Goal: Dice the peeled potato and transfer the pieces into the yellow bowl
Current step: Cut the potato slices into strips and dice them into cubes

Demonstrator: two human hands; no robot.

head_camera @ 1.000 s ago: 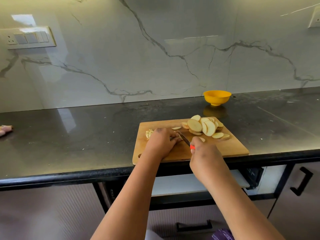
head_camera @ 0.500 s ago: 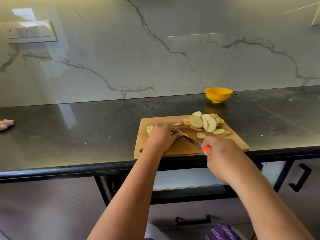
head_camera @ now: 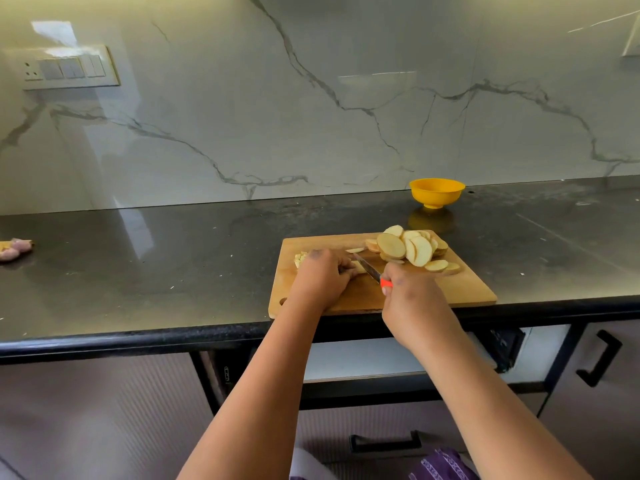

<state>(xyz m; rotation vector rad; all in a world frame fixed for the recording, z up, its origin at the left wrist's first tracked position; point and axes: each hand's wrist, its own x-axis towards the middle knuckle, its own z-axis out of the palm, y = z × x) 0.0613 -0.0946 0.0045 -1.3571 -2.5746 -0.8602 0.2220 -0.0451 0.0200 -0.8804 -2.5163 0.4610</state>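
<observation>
The person stands at a dark worktop [head_camera: 173,258] with a wooden cutting board [head_camera: 460,289] set at its front edge, close to the body, which probably makes the cutting easier to control. The left hand [head_camera: 320,277] lies curled over a few potato slices near the middle of the board, and its fingers press them down so that they do not slide under the blade. The right hand [head_camera: 412,299] is closed around the orange handle of a small knife [head_camera: 369,270], and the blade points to the left, toward the pieces under the left hand; whether the edge touches the potato at this moment cannot be told. A pile of round potato slices [head_camera: 412,249] waits at the far right corner of the board, out of the way of the knife, and a small heap of diced pieces [head_camera: 300,259] lies at the left side, just beyond the left hand. This order seems practical: uncut slices on one side, finished pieces on the other. The yellow bowl [head_camera: 436,192] stands on the worktop behind the board, near the marble wall [head_camera: 311,116], apart from the board, and nothing can be seen inside it from this angle. Judging from this, the dicing is only partly done and the transfer is not yet begun.
</observation>
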